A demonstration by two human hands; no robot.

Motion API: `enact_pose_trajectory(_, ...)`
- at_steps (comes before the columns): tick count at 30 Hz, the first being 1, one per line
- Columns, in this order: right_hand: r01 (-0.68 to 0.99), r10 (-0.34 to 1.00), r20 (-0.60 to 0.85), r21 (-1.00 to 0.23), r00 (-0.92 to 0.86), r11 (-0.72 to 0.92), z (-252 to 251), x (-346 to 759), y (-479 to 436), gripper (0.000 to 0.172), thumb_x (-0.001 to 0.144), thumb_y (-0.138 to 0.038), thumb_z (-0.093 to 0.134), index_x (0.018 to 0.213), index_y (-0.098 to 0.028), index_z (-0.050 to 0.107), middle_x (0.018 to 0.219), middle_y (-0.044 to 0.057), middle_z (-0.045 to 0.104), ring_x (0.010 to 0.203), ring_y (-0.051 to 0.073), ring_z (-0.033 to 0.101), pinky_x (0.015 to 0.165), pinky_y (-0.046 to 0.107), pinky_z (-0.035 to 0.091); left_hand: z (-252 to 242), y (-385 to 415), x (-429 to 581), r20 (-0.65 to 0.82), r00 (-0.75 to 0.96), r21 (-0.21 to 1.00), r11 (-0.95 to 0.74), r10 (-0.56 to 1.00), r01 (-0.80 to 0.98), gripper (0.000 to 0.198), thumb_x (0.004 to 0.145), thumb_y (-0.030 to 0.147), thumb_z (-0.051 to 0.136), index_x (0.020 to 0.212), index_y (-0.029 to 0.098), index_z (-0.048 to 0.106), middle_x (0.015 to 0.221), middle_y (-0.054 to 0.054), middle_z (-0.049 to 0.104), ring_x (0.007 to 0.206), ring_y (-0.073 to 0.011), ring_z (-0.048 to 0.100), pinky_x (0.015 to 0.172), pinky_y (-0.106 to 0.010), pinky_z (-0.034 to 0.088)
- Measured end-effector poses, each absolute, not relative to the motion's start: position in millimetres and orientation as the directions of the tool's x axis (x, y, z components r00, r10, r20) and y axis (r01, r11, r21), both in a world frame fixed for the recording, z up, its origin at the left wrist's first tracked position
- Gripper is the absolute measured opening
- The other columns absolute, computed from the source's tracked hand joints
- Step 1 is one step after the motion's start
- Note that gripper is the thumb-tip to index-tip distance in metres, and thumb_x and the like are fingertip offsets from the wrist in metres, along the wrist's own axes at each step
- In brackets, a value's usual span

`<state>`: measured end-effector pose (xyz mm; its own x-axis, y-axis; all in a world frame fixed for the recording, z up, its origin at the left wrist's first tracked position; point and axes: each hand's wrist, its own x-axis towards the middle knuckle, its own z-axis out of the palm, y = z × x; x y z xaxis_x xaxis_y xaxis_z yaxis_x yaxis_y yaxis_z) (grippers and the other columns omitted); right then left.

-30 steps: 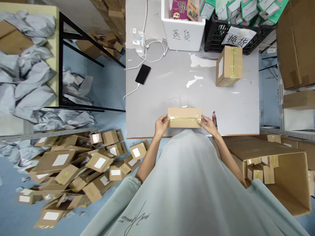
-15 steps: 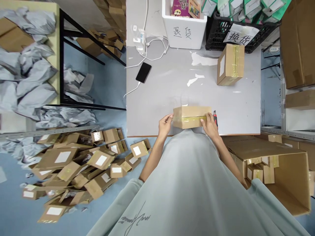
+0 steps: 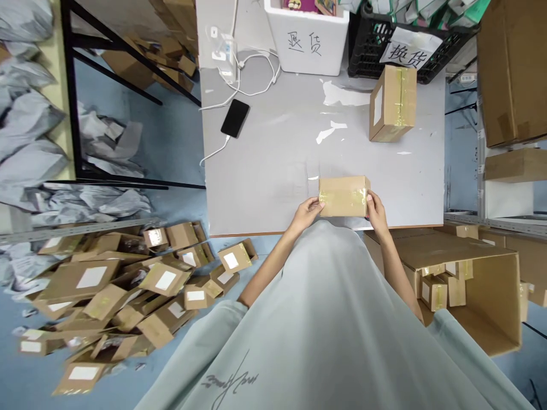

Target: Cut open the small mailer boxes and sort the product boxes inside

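A small brown cardboard box (image 3: 343, 195) with clear yellowish tape along its sides is held at the table's front edge, between my two hands. My left hand (image 3: 306, 213) grips its left end, thumb on the near face. At the opposite end, my right hand (image 3: 376, 212) has its fingers closed on the box's right edge. Farther back on the right stands a second taped cardboard box (image 3: 393, 103) with a white label. The red and black utility knife seen earlier is hidden now.
On the grey table (image 3: 265, 188) lie a phone (image 3: 235, 118) on a charging cable and a power strip (image 3: 225, 57). A white bin (image 3: 306, 48) and a black crate (image 3: 363, 51) stand behind. Opened boxes (image 3: 166, 279) litter the floor at left; a large carton (image 3: 498, 290) sits right.
The box has been turned so another face shows, and moved slightly right. My right hand has shifted from its top to its right end; my left hand now grips the left end.
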<state>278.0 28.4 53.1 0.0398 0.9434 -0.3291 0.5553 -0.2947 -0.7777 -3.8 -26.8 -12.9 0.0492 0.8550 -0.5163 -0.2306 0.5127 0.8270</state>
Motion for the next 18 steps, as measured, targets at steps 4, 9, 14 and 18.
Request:
enact_pose_trajectory(4,0.532,0.943,-0.331,-0.794,0.029,-0.295,46,291,37,0.076,0.103,-0.078,0.056,0.150,-0.020,0.071,0.162,0.020,0.068,0.151,0.033,0.064,0.129,0.053,0.051,-19,-26,-5,-0.514,0.074,0.823,0.515,0.855,-0.238,0.062,0.090,0.064,0.085,0.130,0.017,0.077,0.140,-0.018,0.081,0.134,-0.0354,0.075,0.119,-0.051,0.058)
enact_pose_trajectory(9,0.531,0.875,-0.418,-0.697,0.245,-0.482,24,308,47,0.085,0.090,-0.075,0.071,0.151,-0.016,0.068,0.166,0.025,0.062,0.149,0.038,0.065,0.127,0.056,0.052,-33,-27,-30,-0.557,-0.055,0.822,0.540,0.829,-0.178,0.081,0.084,0.053,0.092,0.151,0.016,0.066,0.150,-0.022,0.074,0.127,-0.0344,0.078,0.115,-0.054,0.062)
enact_pose_trajectory(14,0.480,0.784,-0.603,-0.649,0.147,-0.590,8,292,45,0.086,0.083,-0.080,0.079,0.141,-0.016,0.073,0.138,0.022,0.081,0.131,0.036,0.076,0.116,0.052,0.060,-30,-36,-60,-0.514,-0.215,0.858,0.494,0.831,-0.141,0.066,0.090,0.053,0.086,0.146,0.019,0.073,0.162,-0.019,0.068,0.144,-0.0366,0.069,0.124,-0.054,0.055)
enact_pose_trajectory(18,0.563,0.831,-0.547,-0.721,-0.104,-0.404,16,250,39,0.077,0.093,-0.080,0.067,0.132,-0.014,0.077,0.137,0.020,0.082,0.128,0.033,0.077,0.112,0.046,0.062,-18,-41,-64,-0.481,-0.283,0.877,0.449,0.830,-0.173,0.056,0.100,0.055,0.077,0.144,0.020,0.075,0.156,-0.014,0.074,0.147,-0.0337,0.068,0.125,-0.046,0.054)
